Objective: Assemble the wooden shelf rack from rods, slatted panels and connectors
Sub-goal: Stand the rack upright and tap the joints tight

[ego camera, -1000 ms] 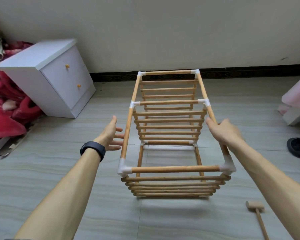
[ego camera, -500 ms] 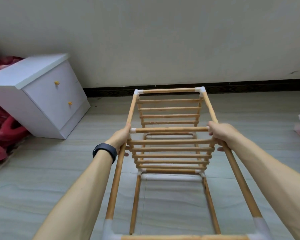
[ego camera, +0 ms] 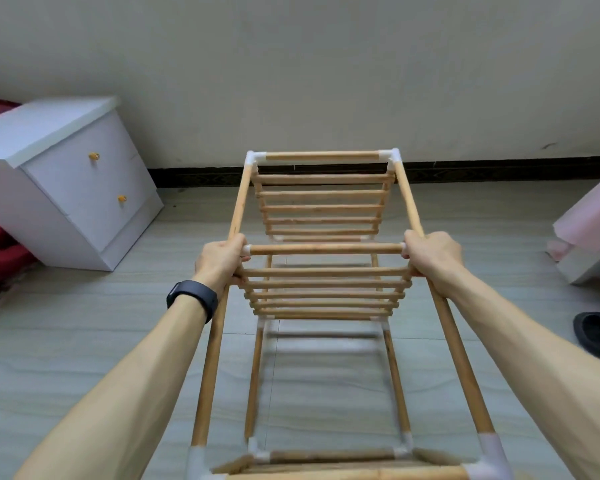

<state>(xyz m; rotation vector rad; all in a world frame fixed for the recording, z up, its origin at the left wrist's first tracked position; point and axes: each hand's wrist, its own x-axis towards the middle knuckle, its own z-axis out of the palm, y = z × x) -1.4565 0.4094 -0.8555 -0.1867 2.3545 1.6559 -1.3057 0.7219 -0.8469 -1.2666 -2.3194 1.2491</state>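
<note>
Head view, starting at your left: what's different from a second ago?

— Your left hand (ego camera: 219, 261). It hung open beside the rack (ego camera: 323, 292). Now its fingers are wrapped round the left rod (ego camera: 215, 344), right at the middle connector (ego camera: 246, 250).

— And your right hand (ego camera: 433, 258)?

— It has slid along its rod to the matching joint, fingers curled tight round it. Your grips sit level, one at each end of the middle cross rod (ego camera: 323, 249).

— So where is your rack?

— Mid-floor, between the cabinet (ego camera: 66, 188) on the left and the slipper (ego camera: 598, 336) on the right. Its far end points at the wall (ego camera: 291, 64) and its near end runs off the bottom of the view. It has come much closer to you. The lower frame is blurred, so I can't tell whether it touches the floor (ego camera: 84, 375).

— What does that mean for you?

— I'd judge nothing is left to fit. You seem to be lifting or turning the finished rack, likely to stand it up.

— Your count?

— One rack, two hands. Three panels (ego camera: 323, 202): far, middle and near, the near one cut off. Three cross rods on top. Six connectors along the upper frame, two mostly under your hands. The lower ones are too smeared to count. One cabinet with two knobs, and one slipper.
</note>
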